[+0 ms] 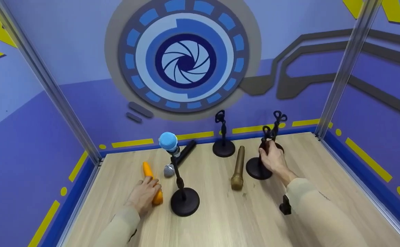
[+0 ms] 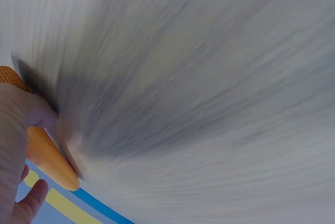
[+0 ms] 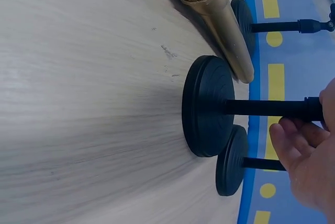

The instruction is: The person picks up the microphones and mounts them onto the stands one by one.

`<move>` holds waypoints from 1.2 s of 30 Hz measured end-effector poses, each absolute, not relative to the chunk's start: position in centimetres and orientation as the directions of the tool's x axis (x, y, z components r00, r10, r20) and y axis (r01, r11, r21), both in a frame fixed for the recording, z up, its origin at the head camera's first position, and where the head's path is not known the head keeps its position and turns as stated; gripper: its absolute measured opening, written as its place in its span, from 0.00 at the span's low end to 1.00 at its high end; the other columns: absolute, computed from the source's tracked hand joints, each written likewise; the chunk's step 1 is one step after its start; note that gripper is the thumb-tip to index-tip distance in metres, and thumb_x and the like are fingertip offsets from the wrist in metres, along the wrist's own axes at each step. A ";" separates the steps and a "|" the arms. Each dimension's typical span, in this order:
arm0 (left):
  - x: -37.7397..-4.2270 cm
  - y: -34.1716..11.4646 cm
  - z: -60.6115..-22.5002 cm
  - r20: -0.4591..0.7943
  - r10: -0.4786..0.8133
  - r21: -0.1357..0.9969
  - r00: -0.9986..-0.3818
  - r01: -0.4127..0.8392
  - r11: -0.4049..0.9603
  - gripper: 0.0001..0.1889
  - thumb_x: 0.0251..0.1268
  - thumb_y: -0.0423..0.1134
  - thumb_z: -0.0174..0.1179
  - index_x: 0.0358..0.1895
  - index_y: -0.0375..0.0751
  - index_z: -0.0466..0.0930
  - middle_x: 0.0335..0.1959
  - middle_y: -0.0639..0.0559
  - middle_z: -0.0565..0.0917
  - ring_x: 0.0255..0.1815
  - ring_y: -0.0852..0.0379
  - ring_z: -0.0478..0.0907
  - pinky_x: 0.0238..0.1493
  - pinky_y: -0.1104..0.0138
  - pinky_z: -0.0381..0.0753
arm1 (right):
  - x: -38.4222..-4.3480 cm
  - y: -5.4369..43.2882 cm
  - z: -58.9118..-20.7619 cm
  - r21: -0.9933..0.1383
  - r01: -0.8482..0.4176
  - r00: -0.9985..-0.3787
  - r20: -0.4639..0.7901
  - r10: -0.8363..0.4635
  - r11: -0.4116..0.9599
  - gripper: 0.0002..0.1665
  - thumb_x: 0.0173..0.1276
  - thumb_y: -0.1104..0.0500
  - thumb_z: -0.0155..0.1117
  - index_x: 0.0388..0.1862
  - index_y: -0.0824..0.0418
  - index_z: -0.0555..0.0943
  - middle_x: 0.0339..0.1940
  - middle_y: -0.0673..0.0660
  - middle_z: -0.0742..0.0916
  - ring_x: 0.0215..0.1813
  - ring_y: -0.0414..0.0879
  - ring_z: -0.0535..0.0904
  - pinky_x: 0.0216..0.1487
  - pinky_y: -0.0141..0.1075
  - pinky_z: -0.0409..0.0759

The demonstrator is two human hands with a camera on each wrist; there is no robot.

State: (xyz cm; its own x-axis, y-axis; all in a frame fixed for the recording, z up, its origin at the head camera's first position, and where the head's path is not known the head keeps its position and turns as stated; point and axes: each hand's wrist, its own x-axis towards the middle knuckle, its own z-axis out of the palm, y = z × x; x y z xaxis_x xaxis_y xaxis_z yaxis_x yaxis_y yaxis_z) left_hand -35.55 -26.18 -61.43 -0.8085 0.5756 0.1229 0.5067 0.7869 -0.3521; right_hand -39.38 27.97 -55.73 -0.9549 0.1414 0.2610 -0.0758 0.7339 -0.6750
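Booth-like corner. Back wall [image 1: 90, 106] pale lilac above, purple below; large round aperture emblem [image 1: 186, 63] mid-wall, grey-brown bands [image 1: 287, 90] to its right. Metal posts [image 1: 44, 75] at both corners. Side walls [image 1: 14, 147] similarly purple. Yellow dashes [image 1: 133, 143] above blue base strip [image 1: 344, 156]. Tabletop [image 1: 213, 223]: light wood grain.

Bright, even light is filling the head view, casting soft shadows on the desk [image 1: 220, 219]. The metal posts [image 1: 346, 68] are splaying outward toward the edges. In the left wrist view, the desk's grain is smearing into streaks and shadow is darkening beside the orange microphone [image 2: 51, 161]. In the right wrist view, the gold microphone [image 3: 222, 25] is showing crisply.
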 end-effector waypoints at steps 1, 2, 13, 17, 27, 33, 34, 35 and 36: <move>-35.5 -26.2 -61.4 0.127 0.576 -0.346 -0.808 0.508 0.789 0.28 0.53 0.33 0.82 0.60 0.44 0.85 0.64 0.46 0.88 0.65 0.42 0.79 0.60 0.48 0.86 | -39.3 28.0 -55.8 -0.677 -0.077 -0.955 0.261 0.142 0.732 0.26 0.88 0.54 0.58 0.72 0.71 0.72 0.60 0.77 0.89 0.65 0.75 0.86 0.67 0.67 0.83; -35.5 -26.2 -61.5 0.130 0.578 -0.341 -0.806 0.511 0.789 0.27 0.54 0.33 0.81 0.59 0.44 0.85 0.62 0.46 0.88 0.64 0.42 0.79 0.60 0.48 0.86 | -39.3 28.0 -55.8 -0.679 -0.079 -0.955 0.262 0.141 0.730 0.26 0.87 0.54 0.59 0.72 0.71 0.72 0.60 0.77 0.89 0.65 0.76 0.86 0.67 0.68 0.83; -35.3 -26.2 -61.6 0.181 0.609 -0.384 -0.772 0.514 0.767 0.25 0.60 0.38 0.81 0.59 0.41 0.83 0.59 0.45 0.88 0.60 0.43 0.80 0.63 0.52 0.87 | -38.9 27.8 -56.2 -0.673 -0.089 -0.945 0.290 0.151 0.734 0.29 0.84 0.55 0.66 0.73 0.72 0.74 0.64 0.78 0.88 0.69 0.76 0.84 0.72 0.67 0.80; -35.1 -26.2 -61.3 0.182 0.608 -0.383 -0.773 0.514 0.768 0.26 0.64 0.39 0.81 0.63 0.40 0.82 0.61 0.43 0.87 0.61 0.42 0.80 0.62 0.54 0.89 | -38.8 27.7 -56.4 -0.672 -0.099 -0.934 0.318 0.165 0.734 0.26 0.84 0.55 0.67 0.69 0.71 0.76 0.63 0.78 0.88 0.69 0.77 0.84 0.73 0.68 0.80; -34.8 -26.4 -60.5 0.177 0.592 -0.354 -0.786 0.511 0.784 0.27 0.68 0.33 0.80 0.65 0.44 0.77 0.61 0.42 0.85 0.63 0.42 0.82 0.64 0.51 0.89 | -38.1 27.8 -56.4 -0.629 -0.149 -0.922 0.368 0.123 0.763 0.19 0.86 0.58 0.64 0.64 0.71 0.77 0.59 0.79 0.88 0.68 0.80 0.84 0.71 0.71 0.80; -34.8 -26.5 -60.4 0.266 0.615 -0.317 -0.742 0.535 0.783 0.25 0.65 0.30 0.80 0.59 0.45 0.77 0.54 0.42 0.83 0.55 0.43 0.82 0.60 0.53 0.90 | -37.4 27.8 -56.6 -0.605 -0.162 -0.928 0.363 0.089 0.779 0.19 0.87 0.58 0.62 0.65 0.73 0.77 0.59 0.77 0.89 0.66 0.79 0.84 0.68 0.71 0.80; -34.8 -26.5 -60.4 0.283 0.618 -0.313 -0.734 0.538 0.782 0.24 0.65 0.29 0.80 0.59 0.45 0.77 0.54 0.42 0.83 0.54 0.43 0.82 0.58 0.53 0.91 | -37.3 27.8 -56.7 -0.602 -0.169 -0.926 0.369 0.084 0.781 0.20 0.87 0.59 0.62 0.65 0.73 0.77 0.58 0.78 0.89 0.66 0.79 0.85 0.68 0.71 0.81; -34.8 -26.6 -60.4 0.296 0.620 -0.311 -0.727 0.541 0.782 0.24 0.65 0.29 0.79 0.58 0.45 0.77 0.53 0.42 0.83 0.53 0.43 0.82 0.57 0.54 0.91 | -37.1 27.9 -56.7 -0.599 -0.176 -0.923 0.375 0.080 0.781 0.20 0.87 0.59 0.62 0.65 0.74 0.77 0.58 0.78 0.89 0.65 0.79 0.85 0.68 0.71 0.81; -34.8 -26.6 -60.4 0.304 0.620 -0.306 -0.724 0.542 0.783 0.24 0.66 0.28 0.79 0.58 0.46 0.77 0.53 0.41 0.83 0.52 0.43 0.82 0.56 0.54 0.92 | -37.0 27.9 -56.8 -0.600 -0.182 -0.921 0.382 0.079 0.779 0.19 0.87 0.59 0.63 0.64 0.74 0.77 0.57 0.78 0.89 0.64 0.79 0.85 0.67 0.71 0.81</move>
